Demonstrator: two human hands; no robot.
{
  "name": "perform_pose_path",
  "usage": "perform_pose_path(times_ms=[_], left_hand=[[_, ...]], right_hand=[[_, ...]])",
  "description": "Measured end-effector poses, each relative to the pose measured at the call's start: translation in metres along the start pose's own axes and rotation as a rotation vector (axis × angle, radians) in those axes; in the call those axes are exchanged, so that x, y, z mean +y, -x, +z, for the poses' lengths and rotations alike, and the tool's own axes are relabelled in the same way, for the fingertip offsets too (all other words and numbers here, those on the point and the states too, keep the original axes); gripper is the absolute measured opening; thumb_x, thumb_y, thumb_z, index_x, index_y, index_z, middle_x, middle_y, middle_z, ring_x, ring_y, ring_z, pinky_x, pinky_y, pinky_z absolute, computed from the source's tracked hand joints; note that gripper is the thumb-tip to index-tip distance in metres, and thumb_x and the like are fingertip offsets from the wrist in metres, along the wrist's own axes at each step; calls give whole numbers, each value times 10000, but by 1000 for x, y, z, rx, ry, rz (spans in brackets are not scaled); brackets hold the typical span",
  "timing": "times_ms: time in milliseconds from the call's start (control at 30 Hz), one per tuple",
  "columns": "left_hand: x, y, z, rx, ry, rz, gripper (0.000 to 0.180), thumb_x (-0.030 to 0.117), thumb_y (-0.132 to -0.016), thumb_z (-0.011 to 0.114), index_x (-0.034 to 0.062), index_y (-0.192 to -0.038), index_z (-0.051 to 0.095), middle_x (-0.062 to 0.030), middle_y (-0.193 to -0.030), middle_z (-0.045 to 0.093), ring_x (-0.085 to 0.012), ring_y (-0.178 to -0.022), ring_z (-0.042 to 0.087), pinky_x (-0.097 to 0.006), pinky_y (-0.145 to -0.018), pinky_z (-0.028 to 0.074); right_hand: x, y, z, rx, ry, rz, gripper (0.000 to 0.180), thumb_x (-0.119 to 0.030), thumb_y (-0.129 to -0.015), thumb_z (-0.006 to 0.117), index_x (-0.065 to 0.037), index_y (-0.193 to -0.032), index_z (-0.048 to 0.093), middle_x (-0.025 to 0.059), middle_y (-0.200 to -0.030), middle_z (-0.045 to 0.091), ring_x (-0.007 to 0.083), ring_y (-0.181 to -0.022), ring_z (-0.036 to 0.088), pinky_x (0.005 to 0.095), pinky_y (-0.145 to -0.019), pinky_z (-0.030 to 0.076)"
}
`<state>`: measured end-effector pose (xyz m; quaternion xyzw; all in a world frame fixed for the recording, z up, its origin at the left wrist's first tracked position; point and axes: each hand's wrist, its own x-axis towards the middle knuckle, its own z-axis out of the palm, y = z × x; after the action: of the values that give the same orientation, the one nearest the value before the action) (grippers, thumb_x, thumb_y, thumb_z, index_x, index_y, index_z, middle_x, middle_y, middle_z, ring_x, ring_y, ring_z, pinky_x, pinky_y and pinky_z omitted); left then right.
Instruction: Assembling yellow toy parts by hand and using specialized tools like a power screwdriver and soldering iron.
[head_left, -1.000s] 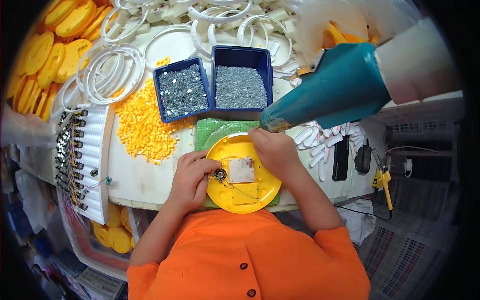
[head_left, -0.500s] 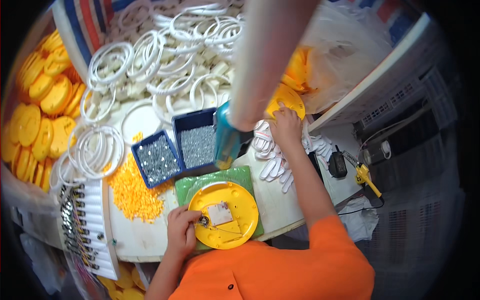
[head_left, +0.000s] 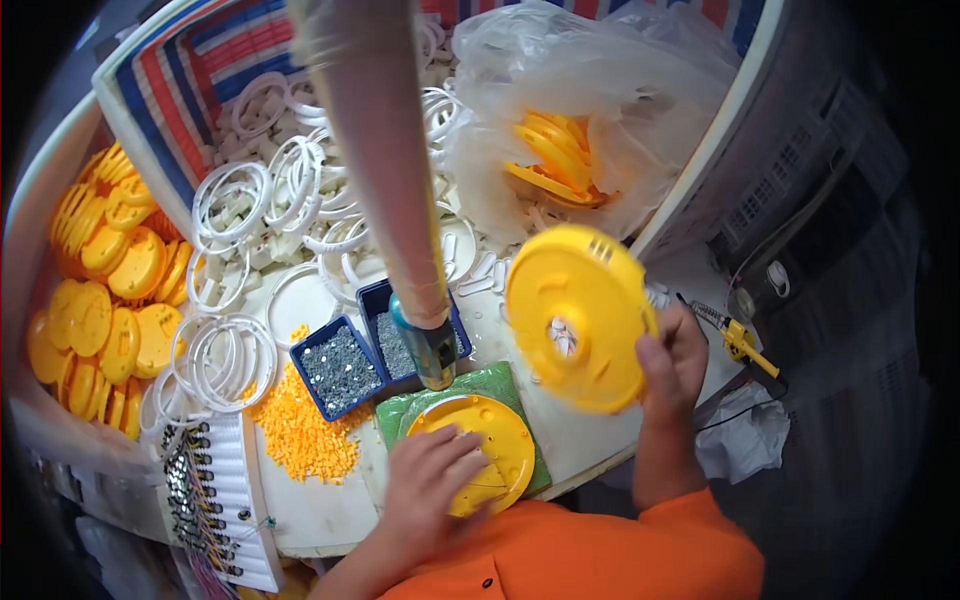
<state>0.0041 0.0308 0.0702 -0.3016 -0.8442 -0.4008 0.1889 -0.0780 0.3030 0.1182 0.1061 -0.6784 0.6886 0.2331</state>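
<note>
Your right grip: clamped on yellow disc by its rim above table, likely sparing its face | your left grip: over yellow shell (blurred; can't tell if closed) | shell: green pad, table's front edge, presumably cushioned

short-sleeved orange shirt, dark round button

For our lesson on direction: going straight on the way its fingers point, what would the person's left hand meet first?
Most likely the yellow casing on the green pad; depth is unclear, so the left hand might pass above it.
</note>
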Motion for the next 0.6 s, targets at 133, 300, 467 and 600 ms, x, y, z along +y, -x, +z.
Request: perform_pose_path(times_ms=[133, 300, 467, 600], left_hand=[[20, -29, 38, -83, -403, 175, 555, 286, -886, 671, 185, -1422, 572, -95, -1522, 506, -339, -1378, 482, -559, -1140, 308], [-7, -11, 24, -62, -30, 60, 635, 194, -821, 701, 79, -1427, 551, -136, -1506, 522, -367, -1363, 507, -505, -1079, 412], [1, 29, 0, 227, 920, -581, 581, 30, -852, 593, -32, -1415, 464, -194, -1320, 613, -311, -1232, 606, -427, -1042, 458], [-5, 62, -4, 353, 1033, -711, 610, 10, -835, 599, -49, -1421, 439, -164, -1320, 607, -267, -1223, 605, -398, -1052, 456]], right_hand=[[-5, 32, 15, -106, -342, 349, 144, -109, -947, 626, -70, -870, 510, -10, -824, 575, 42, -711, 501, 227, -672, 445], [27, 15, 17, -453, -657, 334, 385, -327, -1043, 455, -22, -836, 567, 76, -744, 597, 169, -661, 566, 254, -646, 448], [141, -80, 60, -72, 494, -29, 190, -184, -938, 638, 0, -924, 683, 144, -804, 681, 310, -732, 639, 421, -696, 506], [255, -100, 102, -624, 1034, -518, 193, -223, -804, 716, -96, -948, 733, 100, -1048, 691, 306, -1065, 626, 454, -934, 488]])
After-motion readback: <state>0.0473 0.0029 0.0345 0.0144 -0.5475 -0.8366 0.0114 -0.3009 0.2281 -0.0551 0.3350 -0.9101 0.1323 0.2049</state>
